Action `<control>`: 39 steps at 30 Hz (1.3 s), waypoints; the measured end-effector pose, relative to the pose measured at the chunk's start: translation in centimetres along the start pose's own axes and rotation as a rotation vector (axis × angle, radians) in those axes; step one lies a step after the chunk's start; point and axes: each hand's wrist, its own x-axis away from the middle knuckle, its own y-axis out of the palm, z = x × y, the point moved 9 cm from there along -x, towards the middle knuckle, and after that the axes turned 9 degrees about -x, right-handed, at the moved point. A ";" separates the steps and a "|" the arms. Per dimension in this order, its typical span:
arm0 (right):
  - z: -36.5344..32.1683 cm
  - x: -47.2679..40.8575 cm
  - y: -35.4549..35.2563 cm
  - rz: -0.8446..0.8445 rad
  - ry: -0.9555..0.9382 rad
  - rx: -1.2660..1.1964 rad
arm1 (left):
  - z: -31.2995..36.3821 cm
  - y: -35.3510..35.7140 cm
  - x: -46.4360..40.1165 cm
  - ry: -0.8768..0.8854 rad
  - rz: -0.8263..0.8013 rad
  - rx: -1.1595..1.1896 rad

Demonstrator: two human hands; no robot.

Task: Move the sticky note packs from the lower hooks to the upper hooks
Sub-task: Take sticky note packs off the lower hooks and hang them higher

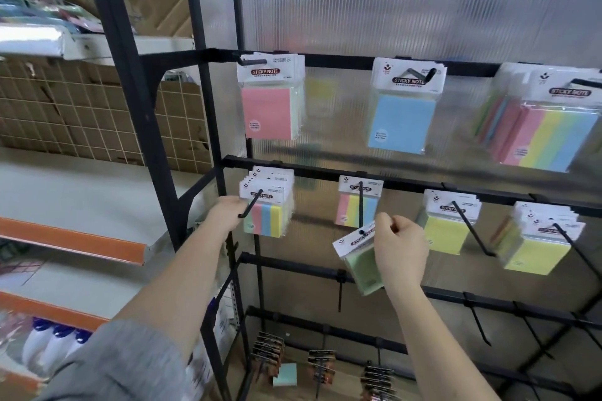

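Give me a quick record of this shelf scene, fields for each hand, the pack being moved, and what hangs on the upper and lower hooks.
left hand: grips the striped packs on the leftmost lower hook
right hand: pinches a green pack, tilted, at the tip of the second lower hook
upper hooks: pink pack, blue pack, striped stack
lower hooks, right side: yellow packs

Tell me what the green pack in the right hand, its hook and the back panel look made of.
Green pack: paper pad in a glossy clear plastic sleeve with a white card header, judging by its sheen.
Hook: thin rod, matte black, probably coated metal.
Back panel: translucent ribbed sheet, likely polycarbonate; fine vertical flutes show.
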 end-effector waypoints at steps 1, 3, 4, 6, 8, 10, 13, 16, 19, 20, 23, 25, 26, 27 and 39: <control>-0.2 0.1 -0.2 0.007 -0.007 -0.005 | 0.1 -0.1 0.0 0.023 0.015 -0.024; -0.6 0.3 -0.4 0.009 -0.019 -0.031 | 0.2 -0.3 0.1 0.072 0.040 -0.070; -0.8 0.3 -0.5 0.009 -0.020 -0.049 | 0.1 -0.4 0.2 0.088 0.055 -0.095; -1.2 0.4 -0.8 0.016 -0.018 -0.080 | -0.3 -0.2 0.3 0.112 0.061 -0.126; -1.5 0.4 -1.1 0.026 -0.017 -0.102 | -0.9 0.3 0.2 0.121 0.031 -0.110; -1.9 0.4 -1.3 0.036 -0.018 -0.118 | -1.5 0.6 0.1 0.100 0.010 -0.025; -2.5 0.6 -1.6 0.035 -0.028 -0.149 | -1.6 0.3 1.3 0.077 0.040 0.128; -3.0 0.8 -1.8 0.029 -0.035 -0.202 | -1.7 -0.5 2.9 0.069 0.099 0.176; -3.4 0.8 -1.9 0.028 -0.045 -0.231 | -1.9 -1.1 4.4 0.080 0.126 0.207; -3.5 0.8 -2.0 0.027 -0.047 -0.238 | -2.0 -1.3 5.0 0.082 0.138 0.194; -3.8 0.8 -2.2 0.027 -0.063 -0.270 | -1.8 -2.3 6.5 0.121 0.208 0.078; -4.0 0.9 -2.5 0.038 -0.082 -0.280 | -1.4 -3.1 7.5 0.155 0.247 0.002; -4.1 1.0 -2.6 0.047 -0.089 -0.281 | -1.3 -3.5 8.0 0.165 0.261 -0.029; -4.1 1.1 -2.7 0.056 -0.093 -0.279 | -1.3 -4.0 8.4 0.166 0.274 -0.053; -4.8 3.0 -4.8 0.104 -0.039 -0.304 | 2.7 -5.3 10.9 0.333 0.303 -0.134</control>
